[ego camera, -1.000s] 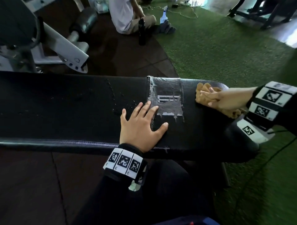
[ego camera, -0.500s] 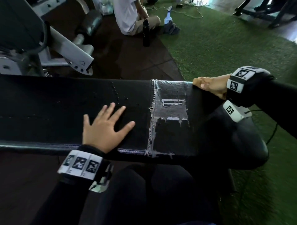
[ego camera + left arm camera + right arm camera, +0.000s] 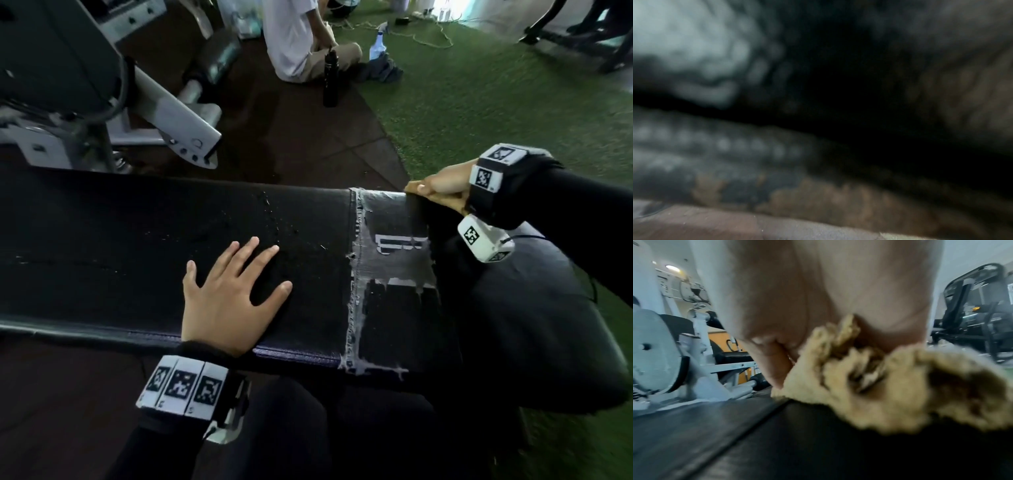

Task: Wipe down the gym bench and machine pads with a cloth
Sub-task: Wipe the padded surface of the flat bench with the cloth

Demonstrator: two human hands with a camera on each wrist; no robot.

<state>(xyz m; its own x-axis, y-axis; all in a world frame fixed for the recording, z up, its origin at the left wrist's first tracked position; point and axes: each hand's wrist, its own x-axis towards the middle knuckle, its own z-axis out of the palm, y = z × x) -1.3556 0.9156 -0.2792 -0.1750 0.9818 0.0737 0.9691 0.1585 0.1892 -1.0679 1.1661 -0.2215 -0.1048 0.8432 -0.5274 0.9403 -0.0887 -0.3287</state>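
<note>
Gym machine (image 3: 147, 113) in white metal stands at the far left, behind the long black bench (image 3: 102, 240), its angled arm reaching toward the bench's far edge. Droplets glisten on the dark vinyl near the middle of the bench top. The left hand (image 3: 226, 294) lies flat on the padding near the front edge, fingers spread and straight, thumb out to the right, holding nothing; a band of black-and-white markers wraps the wrist (image 3: 183, 387). The left wrist view is dark and blurred, and little can be told from it.

Right of that hand, a worn grey patch (image 3: 390, 260) crosses the bench from back to front, with frayed pale edges and a peeled logo. Beyond the bench on the dark floor, a person in a white shirt (image 3: 291, 37) sits beside a black bottle (image 3: 330, 80), and a spray bottle (image 3: 378, 42) stands by a dark bundle on the green turf (image 3: 479, 102).

Farther right, the right hand (image 3: 442, 186) sits at the bench's far edge, just past the patch, fingers curled around the tan cloth (image 3: 412, 187). In the head view only a corner of the cloth shows beyond the fingertips. In the right wrist view the cloth (image 3: 869, 382) is bunched under the palm (image 3: 818, 296), touching the black padding, with the thumb tip (image 3: 777, 369) beside its left fold. Black exercise equipment (image 3: 972, 313) stands off to the right.
</note>
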